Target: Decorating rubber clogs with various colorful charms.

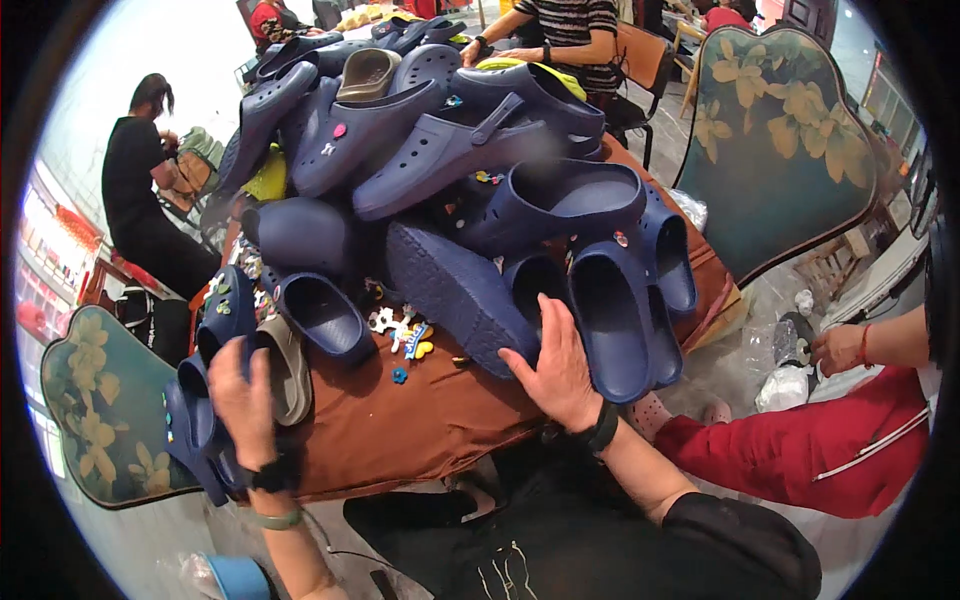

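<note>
My left hand (243, 400) is raised, its fingers stretched and slightly blurred, nothing visible in it. It is in front of a grey-brown clog (293, 375) and several navy clogs (202, 405) at the table's left edge. With thumb and fingers apart, my right hand (562, 372) lies against the front end of a navy clog (455, 285) that is tipped to show its textured sole. Right beside that hand, another navy clog (610, 320) stands with its opening up. Small colourful shoe charms (405, 330) are scattered on the brown tablecloth (430, 410) between my hands.
A high heap of navy clogs (400, 140) covers the far part of the table. Green floral chair backs (790, 140) stand at right and left. A person in red trousers (800, 440) sits close on my right; others work behind the heap. A blue bucket (238, 578) is lower left.
</note>
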The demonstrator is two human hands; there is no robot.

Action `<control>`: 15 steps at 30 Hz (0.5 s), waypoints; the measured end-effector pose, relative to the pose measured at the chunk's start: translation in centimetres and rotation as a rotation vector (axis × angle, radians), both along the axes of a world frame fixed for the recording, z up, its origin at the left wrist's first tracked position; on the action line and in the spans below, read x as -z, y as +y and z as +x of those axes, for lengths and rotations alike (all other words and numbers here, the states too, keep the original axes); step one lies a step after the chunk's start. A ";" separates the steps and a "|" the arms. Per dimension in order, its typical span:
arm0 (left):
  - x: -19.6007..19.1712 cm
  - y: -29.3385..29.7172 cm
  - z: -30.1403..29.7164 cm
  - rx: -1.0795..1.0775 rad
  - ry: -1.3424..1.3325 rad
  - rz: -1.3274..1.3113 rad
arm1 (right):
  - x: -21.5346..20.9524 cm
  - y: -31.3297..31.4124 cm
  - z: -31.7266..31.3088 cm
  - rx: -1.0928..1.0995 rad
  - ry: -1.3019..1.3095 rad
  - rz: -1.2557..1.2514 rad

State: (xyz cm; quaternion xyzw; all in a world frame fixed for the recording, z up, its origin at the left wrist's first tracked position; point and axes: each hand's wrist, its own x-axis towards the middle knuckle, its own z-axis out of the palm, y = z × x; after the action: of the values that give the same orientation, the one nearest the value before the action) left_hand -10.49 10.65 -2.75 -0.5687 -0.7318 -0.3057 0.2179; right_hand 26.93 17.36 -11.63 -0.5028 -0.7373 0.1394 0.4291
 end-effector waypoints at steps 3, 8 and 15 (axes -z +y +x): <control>2.2 1.9 7.2 0.365 -0.617 -0.307 | 0.8 0.8 -0.4 -0.082 0.158 -0.107; 8.2 3.1 15.7 0.563 -1.125 -0.370 | 1.0 -1.2 -4.2 -0.365 0.027 0.353; 9.3 -0.4 14.4 0.499 -1.565 -0.126 | 1.0 -3.8 -5.3 -0.630 0.029 0.412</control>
State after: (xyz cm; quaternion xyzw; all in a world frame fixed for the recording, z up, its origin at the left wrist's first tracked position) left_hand 3.90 10.24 -12.10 -0.3482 -0.5399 -0.6115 -0.4620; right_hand 21.62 13.60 -12.66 -0.1525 -0.8622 0.1206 0.4678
